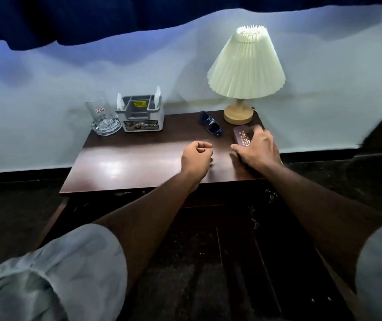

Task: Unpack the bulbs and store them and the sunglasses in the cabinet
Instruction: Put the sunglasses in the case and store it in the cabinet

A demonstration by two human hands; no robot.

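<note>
Pale blue-grey wall (pixel 69 77) runs well beyond the right fingers (pixel 258 132). A dark blue curtain (pixel 116 15) hangs across its top, its hem wavy. Black skirting (pixel 11 174) lines the wall foot, and a dark floor (pixel 11 216) lies left of and nearer than the left fingers (pixel 205 145). The cabinet (pixel 127 163), glossy dark brown wood, sits under both sets of fingers, its back edge at the wall. The table lamp (pixel 246 66), with pleated cream shade and turned wooden base, stands just beyond the right fingers, the shade bright at its top. A pale glare lies on the wood left of the left fingers.
</note>
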